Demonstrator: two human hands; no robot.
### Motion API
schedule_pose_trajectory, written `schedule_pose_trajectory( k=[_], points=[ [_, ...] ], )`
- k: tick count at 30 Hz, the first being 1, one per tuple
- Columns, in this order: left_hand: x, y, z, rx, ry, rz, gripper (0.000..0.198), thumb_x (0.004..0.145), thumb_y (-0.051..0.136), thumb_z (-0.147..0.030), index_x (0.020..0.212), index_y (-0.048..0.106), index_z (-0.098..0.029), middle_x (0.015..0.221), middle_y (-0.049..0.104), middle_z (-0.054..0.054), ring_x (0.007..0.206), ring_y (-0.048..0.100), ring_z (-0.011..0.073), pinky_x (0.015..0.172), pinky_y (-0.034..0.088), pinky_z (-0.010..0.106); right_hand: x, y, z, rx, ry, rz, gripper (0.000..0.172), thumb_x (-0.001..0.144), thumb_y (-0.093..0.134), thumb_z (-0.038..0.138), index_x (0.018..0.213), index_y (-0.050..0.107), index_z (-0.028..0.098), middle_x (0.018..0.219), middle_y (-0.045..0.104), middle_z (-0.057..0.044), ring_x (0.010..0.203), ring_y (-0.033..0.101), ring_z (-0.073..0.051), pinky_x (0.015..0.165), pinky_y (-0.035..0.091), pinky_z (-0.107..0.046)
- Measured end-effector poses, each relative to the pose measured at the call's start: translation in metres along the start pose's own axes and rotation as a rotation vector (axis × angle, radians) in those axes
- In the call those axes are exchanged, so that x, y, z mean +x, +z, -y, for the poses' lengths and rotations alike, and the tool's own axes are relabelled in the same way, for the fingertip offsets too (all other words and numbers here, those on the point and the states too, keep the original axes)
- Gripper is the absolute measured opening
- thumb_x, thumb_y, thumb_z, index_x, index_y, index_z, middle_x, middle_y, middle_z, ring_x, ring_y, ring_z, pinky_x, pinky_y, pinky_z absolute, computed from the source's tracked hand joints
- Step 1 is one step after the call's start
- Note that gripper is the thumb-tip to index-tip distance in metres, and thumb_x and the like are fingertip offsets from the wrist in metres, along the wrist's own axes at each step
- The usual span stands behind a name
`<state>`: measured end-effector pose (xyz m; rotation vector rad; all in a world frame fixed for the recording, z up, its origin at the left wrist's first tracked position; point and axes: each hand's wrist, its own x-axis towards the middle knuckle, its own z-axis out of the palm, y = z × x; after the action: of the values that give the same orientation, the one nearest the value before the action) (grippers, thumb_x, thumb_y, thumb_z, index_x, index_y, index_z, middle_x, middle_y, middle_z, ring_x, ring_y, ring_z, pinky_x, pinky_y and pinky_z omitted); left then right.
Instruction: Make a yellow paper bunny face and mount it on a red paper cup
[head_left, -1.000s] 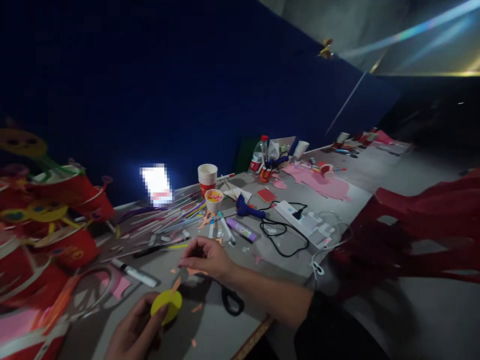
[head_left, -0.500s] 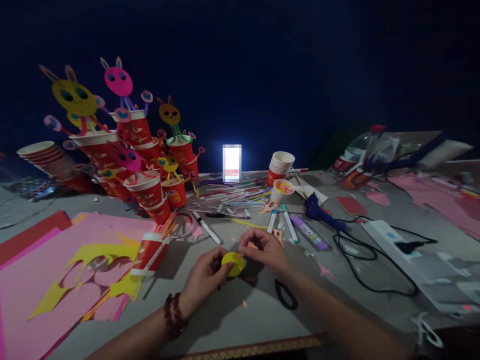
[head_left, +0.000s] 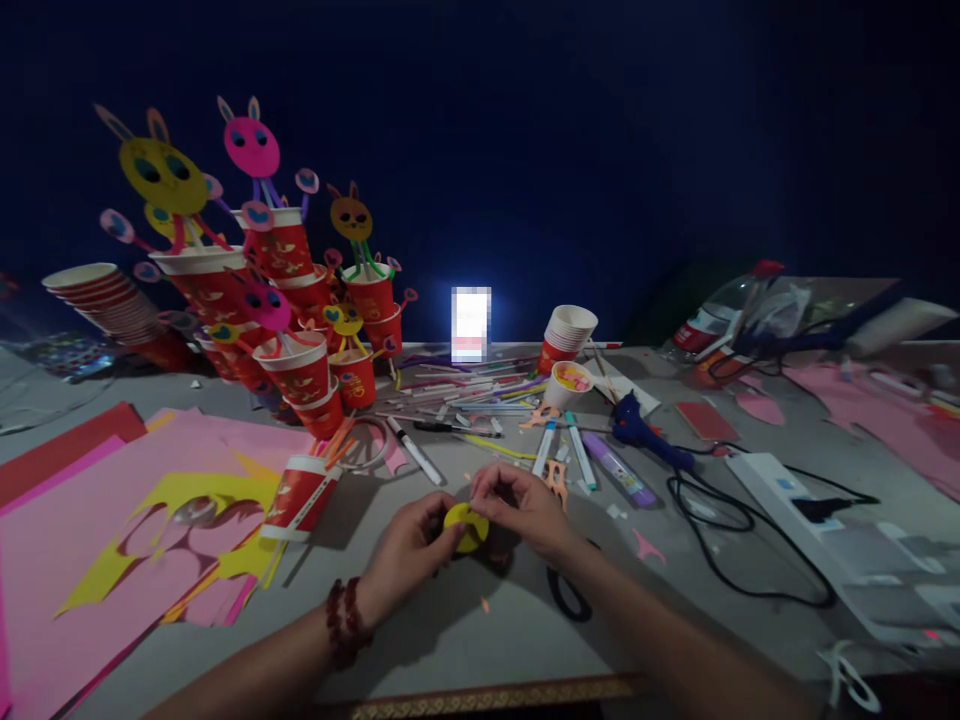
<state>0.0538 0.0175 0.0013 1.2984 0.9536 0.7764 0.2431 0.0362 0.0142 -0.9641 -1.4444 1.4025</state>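
Note:
My left hand (head_left: 409, 550) pinches a small yellow paper disc (head_left: 465, 527) just above the grey table (head_left: 450, 640). My right hand (head_left: 521, 508) is closed in a pinch at the disc's upper edge, touching it; what its fingertips hold is too small to make out. Black scissors (head_left: 564, 592) lie on the table under my right wrist. A red paper cup (head_left: 300, 495) lies on its side to the left of my hands.
Red cups with paper animal faces (head_left: 292, 290) are piled at the back left, over pink and yellow paper sheets (head_left: 135, 520). Pens and straws (head_left: 465, 400), stacked cups (head_left: 566, 335), a blue glue gun (head_left: 637, 425), a black cable (head_left: 720, 520) and a power strip (head_left: 795, 500) lie beyond and right.
The view swung left from the table's right end to the cup pile. My hands came together, and both now pinch the yellow disc, which was in the left hand alone.

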Motion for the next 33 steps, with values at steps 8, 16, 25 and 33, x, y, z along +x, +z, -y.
schedule_pose_trajectory(
  k=[8,16,25,33],
  points=[
    [0.0,-0.0009,-0.0022,0.041,0.039,0.005,0.03,0.084,0.061,-0.044,0.083,0.056,-0.014,0.068,0.051,-0.001,0.055,0.043,0.0088,0.046,0.034,0.017,-0.0006,0.0045,-0.0001,-0.044,0.06,-0.036,0.025,0.077,0.074,0.04,0.077,0.062,0.019,0.078,0.062,-0.001,0.079,0.058,-0.017,0.075,0.046,-0.029],
    [-0.0001,-0.0005,-0.002,0.035,0.017,0.012,0.03,0.083,0.062,-0.044,0.083,0.057,-0.015,0.065,0.05,-0.003,0.051,0.04,0.0079,0.043,0.032,0.016,-0.0006,0.0066,0.0035,-0.072,0.087,-0.054,0.026,0.076,0.075,0.041,0.076,0.062,0.018,0.077,0.063,-0.001,0.074,0.058,-0.016,0.069,0.045,-0.028],
    [-0.0001,-0.0004,-0.0028,0.009,0.036,0.007,0.034,0.081,0.064,-0.048,0.081,0.057,-0.015,0.066,0.052,-0.002,0.051,0.041,0.0081,0.043,0.032,0.016,-0.0011,0.0081,0.0031,-0.129,0.1,-0.085,0.02,0.076,0.073,0.036,0.077,0.063,0.018,0.075,0.063,-0.001,0.071,0.057,-0.015,0.066,0.045,-0.026],
    [-0.0001,0.0017,0.0004,-0.018,0.044,-0.02,0.038,0.086,0.058,-0.053,0.078,0.055,-0.016,0.059,0.047,-0.005,0.047,0.041,0.0076,0.043,0.031,0.017,-0.0023,0.0096,0.0017,-0.168,0.051,-0.11,0.018,0.078,0.07,0.033,0.076,0.061,0.018,0.079,0.064,-0.002,0.075,0.059,-0.017,0.07,0.047,-0.028]
  ],
)
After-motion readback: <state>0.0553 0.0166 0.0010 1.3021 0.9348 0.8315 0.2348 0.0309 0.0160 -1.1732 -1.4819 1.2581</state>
